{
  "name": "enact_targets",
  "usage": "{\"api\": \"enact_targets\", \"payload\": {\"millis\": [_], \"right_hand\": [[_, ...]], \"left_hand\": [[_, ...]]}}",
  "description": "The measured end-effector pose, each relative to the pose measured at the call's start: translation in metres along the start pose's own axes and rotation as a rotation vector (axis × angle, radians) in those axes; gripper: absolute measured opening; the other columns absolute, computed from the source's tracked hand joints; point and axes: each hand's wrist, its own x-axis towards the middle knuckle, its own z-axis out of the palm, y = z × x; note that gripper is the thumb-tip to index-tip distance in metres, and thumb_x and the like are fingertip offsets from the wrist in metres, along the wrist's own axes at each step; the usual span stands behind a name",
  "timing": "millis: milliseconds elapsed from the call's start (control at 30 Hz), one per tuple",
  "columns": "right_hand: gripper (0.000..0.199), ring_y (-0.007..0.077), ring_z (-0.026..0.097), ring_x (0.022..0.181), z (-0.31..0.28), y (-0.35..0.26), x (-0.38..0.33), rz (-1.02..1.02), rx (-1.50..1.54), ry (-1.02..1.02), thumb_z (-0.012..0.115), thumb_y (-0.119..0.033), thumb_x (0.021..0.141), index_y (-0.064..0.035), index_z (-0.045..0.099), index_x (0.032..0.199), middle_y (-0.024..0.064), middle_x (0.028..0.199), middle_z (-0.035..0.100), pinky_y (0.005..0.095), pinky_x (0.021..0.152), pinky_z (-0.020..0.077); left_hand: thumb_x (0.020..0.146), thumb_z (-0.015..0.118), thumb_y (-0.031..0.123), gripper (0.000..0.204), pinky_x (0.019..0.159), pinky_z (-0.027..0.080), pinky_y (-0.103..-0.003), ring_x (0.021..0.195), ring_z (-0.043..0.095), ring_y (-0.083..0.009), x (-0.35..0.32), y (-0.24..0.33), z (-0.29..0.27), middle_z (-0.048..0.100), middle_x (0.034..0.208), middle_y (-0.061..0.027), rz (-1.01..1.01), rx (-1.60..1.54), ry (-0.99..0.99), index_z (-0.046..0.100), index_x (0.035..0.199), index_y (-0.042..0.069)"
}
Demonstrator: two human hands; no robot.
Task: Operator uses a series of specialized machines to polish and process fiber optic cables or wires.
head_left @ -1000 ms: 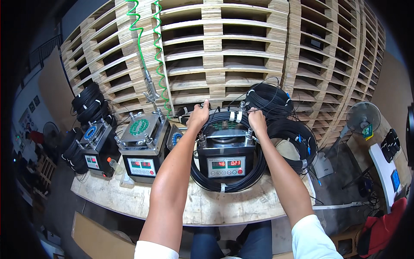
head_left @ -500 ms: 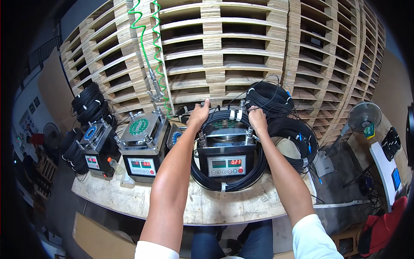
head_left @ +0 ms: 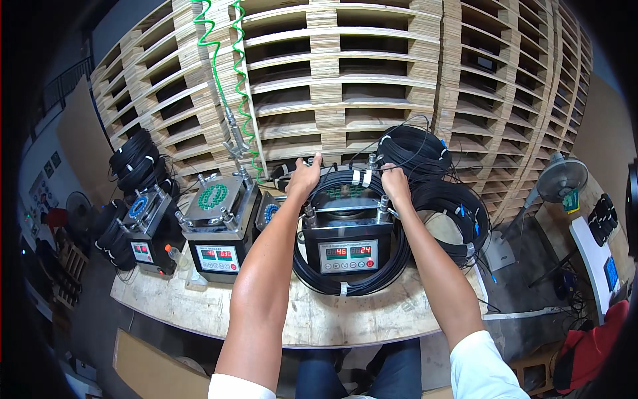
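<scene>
A large ring of coiled black cable bound with white tape bands lies flat around a black box-shaped machine with red digit displays on the round pale wooden table; its loop is slightly longer front to back, the near arc hanging at the table's front, the far arc by the stacked wooden pallets. The left hand closes its fingers over the far-left arc of the ring, and the right hand grips the far-right arc. More black cable coils lie just right.
</scene>
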Motion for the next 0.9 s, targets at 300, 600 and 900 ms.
{"api": "enact_targets", "payload": {"millis": [300,600,900], "right_hand": [[0.055,0.0482,0.055,0.119,-0.005,-0.016,-0.017,0.031,-0.04,0.006,0.032,-0.042,0.099,-0.0028,0.064,0.12,0.0284,0.126,0.06,0.0539,0.101,0.0435],[0.051,0.0473,0.054,0.12,-0.002,-0.004,-0.006,0.015,-0.026,-0.028,0.033,-0.042,0.099,-0.0095,0.062,0.125,0.0252,0.127,0.061,0.0532,0.101,0.0437],[0.047,0.0462,0.055,0.119,-0.001,0.004,0.001,-0.048,0.0,0.008,0.033,-0.04,0.098,-0.0137,0.059,0.128,0.0225,0.128,0.061,0.0528,0.1,0.0445]], "left_hand": [[0.089,0.033,0.075,0.088,0.112,0.026,-0.056,0.14,0.039,-0.038,0.015,-0.011,0.004,0.043,0.15,-0.0195,-0.005,-0.01,-0.022,0.025,0.155,0.016],[0.09,0.034,0.074,0.087,0.111,0.028,-0.056,0.137,0.043,-0.0377,-0.001,-0.003,-0.001,0.047,0.147,-0.0204,-0.002,0.008,0.016,0.027,0.154,0.015],[0.089,0.035,0.074,0.087,0.112,0.026,-0.054,0.139,0.04,-0.0366,0.017,-0.008,0.007,0.045,0.149,-0.0189,0.04,-0.005,-0.053,0.032,0.153,0.013]]}}
